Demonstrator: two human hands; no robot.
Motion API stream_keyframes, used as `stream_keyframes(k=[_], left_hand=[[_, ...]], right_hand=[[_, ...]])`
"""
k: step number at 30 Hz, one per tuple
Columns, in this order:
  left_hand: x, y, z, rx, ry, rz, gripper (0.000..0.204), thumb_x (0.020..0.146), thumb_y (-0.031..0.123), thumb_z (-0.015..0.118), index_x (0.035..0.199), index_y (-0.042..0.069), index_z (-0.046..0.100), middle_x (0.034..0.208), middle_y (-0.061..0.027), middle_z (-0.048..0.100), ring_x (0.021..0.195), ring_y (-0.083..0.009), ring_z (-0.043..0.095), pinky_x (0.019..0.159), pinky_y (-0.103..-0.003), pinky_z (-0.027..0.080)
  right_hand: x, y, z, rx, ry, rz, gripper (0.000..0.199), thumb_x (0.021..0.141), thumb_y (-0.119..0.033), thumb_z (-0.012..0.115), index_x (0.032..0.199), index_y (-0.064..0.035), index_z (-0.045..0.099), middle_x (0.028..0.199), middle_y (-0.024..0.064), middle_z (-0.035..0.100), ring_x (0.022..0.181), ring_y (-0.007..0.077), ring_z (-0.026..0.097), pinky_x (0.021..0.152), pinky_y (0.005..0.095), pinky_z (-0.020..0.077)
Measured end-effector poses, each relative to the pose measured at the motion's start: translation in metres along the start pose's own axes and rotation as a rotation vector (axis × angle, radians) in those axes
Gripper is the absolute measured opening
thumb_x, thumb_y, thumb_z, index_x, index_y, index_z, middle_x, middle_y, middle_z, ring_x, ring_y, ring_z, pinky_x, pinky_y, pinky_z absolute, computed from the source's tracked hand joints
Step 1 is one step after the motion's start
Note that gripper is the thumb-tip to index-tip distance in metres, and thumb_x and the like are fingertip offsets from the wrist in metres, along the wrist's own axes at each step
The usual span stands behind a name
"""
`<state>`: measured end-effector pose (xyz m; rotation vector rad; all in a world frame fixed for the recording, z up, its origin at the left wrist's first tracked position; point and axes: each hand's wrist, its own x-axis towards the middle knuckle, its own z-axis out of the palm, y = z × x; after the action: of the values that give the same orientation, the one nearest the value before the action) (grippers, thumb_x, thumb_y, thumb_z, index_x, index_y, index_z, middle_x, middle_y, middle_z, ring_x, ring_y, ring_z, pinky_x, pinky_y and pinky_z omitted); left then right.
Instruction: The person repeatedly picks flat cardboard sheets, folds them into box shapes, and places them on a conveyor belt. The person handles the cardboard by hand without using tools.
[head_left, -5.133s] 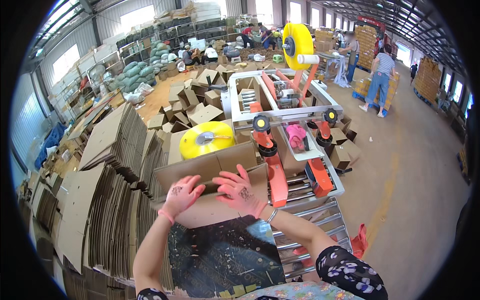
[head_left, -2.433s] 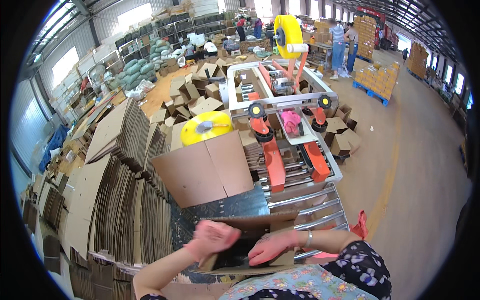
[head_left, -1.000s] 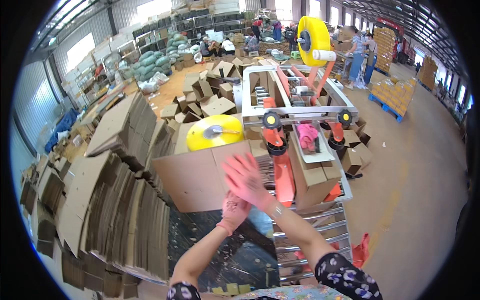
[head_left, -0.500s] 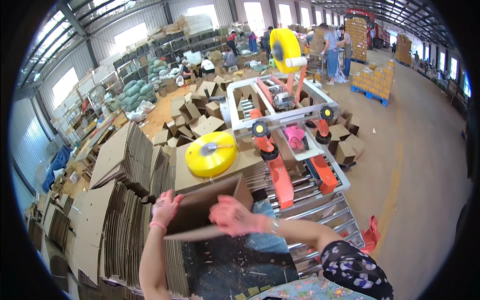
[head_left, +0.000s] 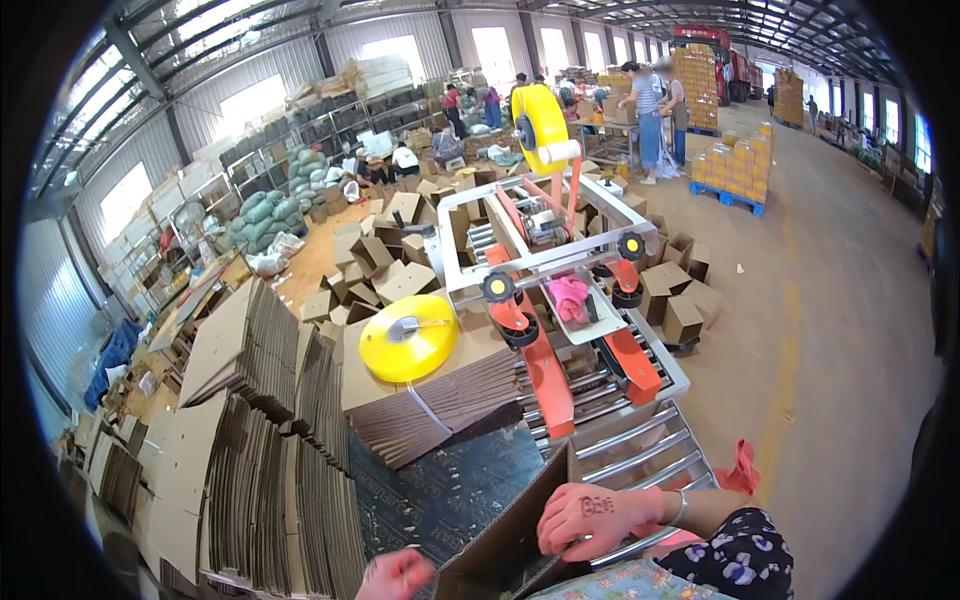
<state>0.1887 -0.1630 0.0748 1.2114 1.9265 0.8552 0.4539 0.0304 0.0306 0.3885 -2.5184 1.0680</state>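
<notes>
An open cardboard box (head_left: 558,490) is at the bottom edge, tilted, close in front of my body. My right hand (head_left: 592,520) has its fingers bent over the box's right side wall. Just left of the box's near left corner is my left hand (head_left: 398,574); its fingers look curled but are blurred, and whether they touch the box is unclear. Behind the box lies a dark, scuffed board (head_left: 450,490). To the left stand stacks of flat folded cartons (head_left: 240,500). A yellow tape roll (head_left: 432,345) lies on a strapped bundle of flat cartons (head_left: 440,405).
A carton-sealing machine (head_left: 545,265) with orange guides and an upright yellow tape roll (head_left: 543,128) stands ahead, over a roller conveyor (head_left: 640,450). Formed boxes (head_left: 375,255) are heaped beyond it. Co-workers (head_left: 648,115) stand farther back near stacked yellow cartons (head_left: 735,165).
The box has moved from beside the carton bundle towards my body and to the right. Both hands came nearer with it; the right remains on its wall. The view has shifted slightly.
</notes>
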Motion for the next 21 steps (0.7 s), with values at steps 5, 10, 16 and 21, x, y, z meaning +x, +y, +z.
stream_keyframes(k=[5, 10, 16, 21], left_hand=[[-0.023, 0.021, 0.000, 0.334, -0.050, -0.054, 0.033, 0.087, 0.030, 0.071, 0.070, 0.004, 0.059, 0.056, -0.0033, 0.052, 0.055, -0.0092, 0.047, 0.050, -0.032, 0.040], [-0.025, 0.006, 0.024, 0.405, 0.447, 0.416, 0.037, 0.094, 0.032, 0.060, 0.065, 0.009, 0.062, 0.057, -0.0107, 0.061, 0.050, -0.0260, 0.058, 0.050, -0.037, 0.047], [0.053, -0.018, 0.098, 1.233, -0.116, 0.828, 0.027, 0.094, 0.029, 0.053, 0.076, 0.010, 0.063, 0.065, -0.0043, 0.060, 0.056, -0.0239, 0.060, 0.047, -0.038, 0.043], [0.013, -0.029, 0.051, 0.861, -0.372, 0.886, 0.043, 0.093, 0.043, 0.055, 0.120, 0.011, 0.059, 0.118, -0.0158, 0.055, 0.113, -0.0344, 0.054, 0.089, -0.049, 0.046]], right_hand=[[-0.003, -0.018, -0.016, 0.060, -0.039, 0.000, 0.010, 0.082, -0.014, 0.064, 0.077, -0.0067, 0.060, 0.095, 0.0027, 0.068, 0.091, 0.0220, 0.064, 0.083, 0.0390, 0.0456], [-0.019, -0.030, -0.016, 0.322, -0.206, -0.027, 0.011, 0.084, -0.008, 0.062, 0.075, -0.0031, 0.059, 0.089, 0.0107, 0.064, 0.088, 0.0307, 0.063, 0.078, 0.0424, 0.0495], [-0.010, 0.033, 0.079, -0.067, -0.622, 0.445, 0.034, 0.095, -0.033, 0.048, 0.095, -0.0014, 0.062, 0.090, 0.0158, 0.065, 0.087, 0.0334, 0.062, 0.075, 0.0406, 0.0507], [-0.012, 0.024, 0.097, -0.219, -0.104, 0.156, 0.037, 0.092, -0.025, 0.058, 0.123, -0.0043, 0.058, 0.129, 0.0127, 0.058, 0.121, 0.0285, 0.054, 0.100, 0.0410, 0.0452]])
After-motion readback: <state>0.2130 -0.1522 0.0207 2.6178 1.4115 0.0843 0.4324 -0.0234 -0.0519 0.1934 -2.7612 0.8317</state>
